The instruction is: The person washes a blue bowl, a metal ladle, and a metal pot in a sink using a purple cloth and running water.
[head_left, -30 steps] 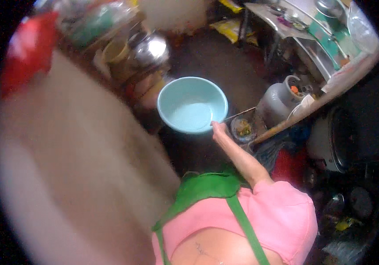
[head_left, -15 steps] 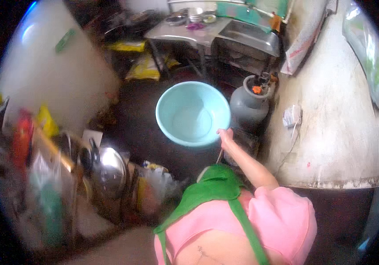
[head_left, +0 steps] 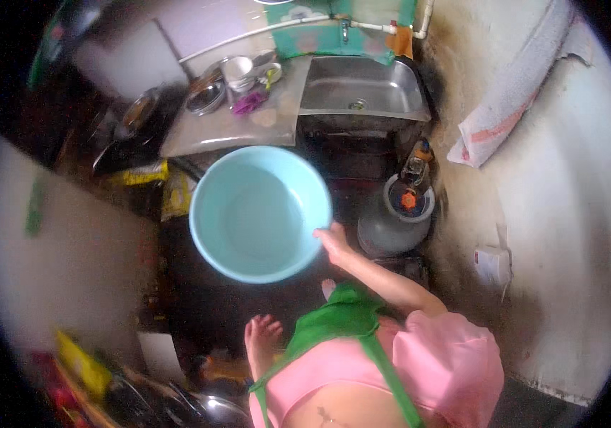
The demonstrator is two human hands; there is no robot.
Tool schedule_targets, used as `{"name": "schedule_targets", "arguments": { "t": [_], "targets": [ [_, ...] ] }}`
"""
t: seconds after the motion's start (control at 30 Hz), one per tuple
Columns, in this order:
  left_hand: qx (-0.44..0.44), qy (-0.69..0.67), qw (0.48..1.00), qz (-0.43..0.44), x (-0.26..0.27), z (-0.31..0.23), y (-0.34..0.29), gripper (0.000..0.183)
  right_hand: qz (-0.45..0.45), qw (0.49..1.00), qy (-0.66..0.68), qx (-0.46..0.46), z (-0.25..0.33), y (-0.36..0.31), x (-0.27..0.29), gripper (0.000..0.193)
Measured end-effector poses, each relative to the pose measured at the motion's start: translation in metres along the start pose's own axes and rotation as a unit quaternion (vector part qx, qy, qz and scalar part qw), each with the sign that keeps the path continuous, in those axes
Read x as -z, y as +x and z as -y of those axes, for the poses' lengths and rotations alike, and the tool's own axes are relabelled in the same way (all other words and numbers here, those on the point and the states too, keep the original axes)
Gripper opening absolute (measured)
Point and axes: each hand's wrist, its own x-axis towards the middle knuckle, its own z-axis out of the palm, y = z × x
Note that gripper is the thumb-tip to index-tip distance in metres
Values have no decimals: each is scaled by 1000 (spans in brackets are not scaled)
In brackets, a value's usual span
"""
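Note:
My right hand (head_left: 334, 244) is closed on the rim of a large light-blue plastic basin (head_left: 259, 214), thumb at the inner side of the rim. Held up above the dark floor, the basin is tilted so that its hollow faces me, and nothing shows inside it. Lower down, near my apron's left edge, my left hand (head_left: 261, 335) is raised with its fingers apart, holding nothing and clear of the basin. A green apron (head_left: 334, 317) over a pink top covers my front.
Beyond the basin stand a counter (head_left: 277, 128) with stacked bowls (head_left: 238, 73) and a purple cloth (head_left: 250, 103), and a steel sink (head_left: 362, 89). A grey gas cylinder (head_left: 391, 228) stands by the right wall. Pans and a yellow bag (head_left: 81, 364) crowd the lower left.
The sink and counter appear nearer and more squarely ahead. The basin, still in my right hand, has shifted left and looks larger. My left hand has come into view.

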Motion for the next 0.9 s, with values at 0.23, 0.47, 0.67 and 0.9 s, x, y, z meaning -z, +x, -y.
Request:
{"name": "schedule_targets", "arguments": {
  "t": [0.23,0.47,0.67,0.9],
  "targets": [
    [20,-17,992,124,-183,-160,233,67,72,997,-14,-3,109,199,-75,32],
    [5,71,995,72,-335,-253,409,63,114,987,72,93,196,392,-108,36],
    [-1,125,990,64,-462,-323,558,62,137,973,27,185,281,553,-106,37],
    [-43,138,989,7,-625,-329,639,64,225,974,-13,-29,380,721,15,37]
  ]
}}
